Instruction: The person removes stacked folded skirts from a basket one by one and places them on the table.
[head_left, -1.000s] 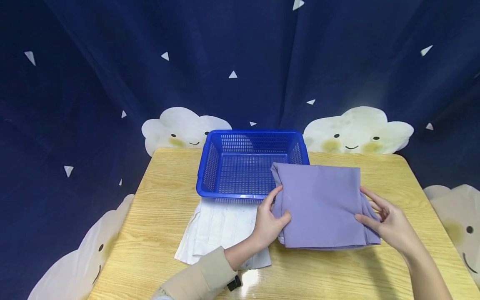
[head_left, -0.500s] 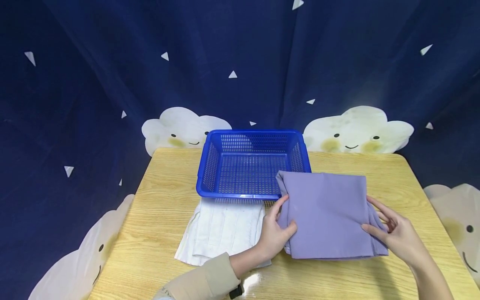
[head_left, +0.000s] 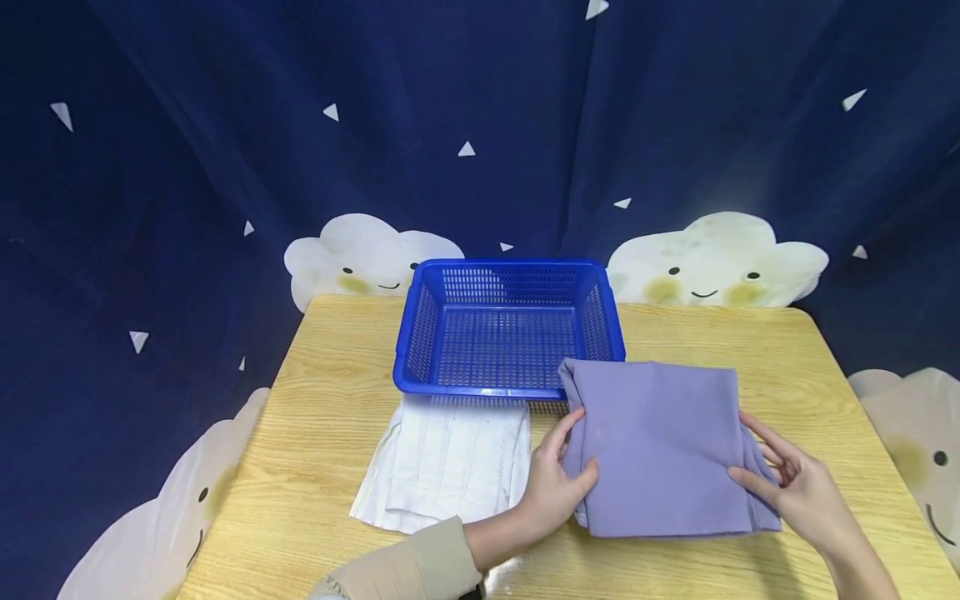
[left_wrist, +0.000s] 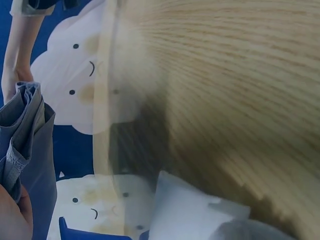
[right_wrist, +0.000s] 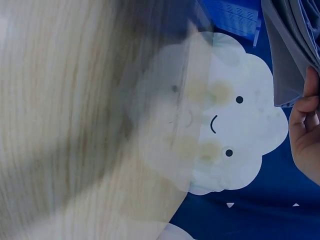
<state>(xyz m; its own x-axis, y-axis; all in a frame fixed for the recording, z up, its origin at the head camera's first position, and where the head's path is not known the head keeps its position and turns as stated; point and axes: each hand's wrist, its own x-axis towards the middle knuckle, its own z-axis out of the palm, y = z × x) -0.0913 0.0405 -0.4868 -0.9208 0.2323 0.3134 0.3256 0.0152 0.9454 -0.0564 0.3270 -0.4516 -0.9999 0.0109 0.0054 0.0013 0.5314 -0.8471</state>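
A folded purple cloth is held between both hands over the right half of the table, its layers stacked at the side edges. My left hand grips its left edge, thumb on top and fingers beneath. At the right edge my right hand pinches it the same way. In the left wrist view the thick layered edge of the cloth shows beside the left hand. The right wrist view has the right hand on the cloth's layers.
A blue plastic basket with mesh walls stands at the back middle of the table. Just in front of it lies a white folded cloth. The wooden table has a dark blue curtain with clouds behind it.
Both hands have moved toward the person and slightly right, carrying the purple cloth with them. More of the white cloth shows now. The basket has stayed almost where it was.
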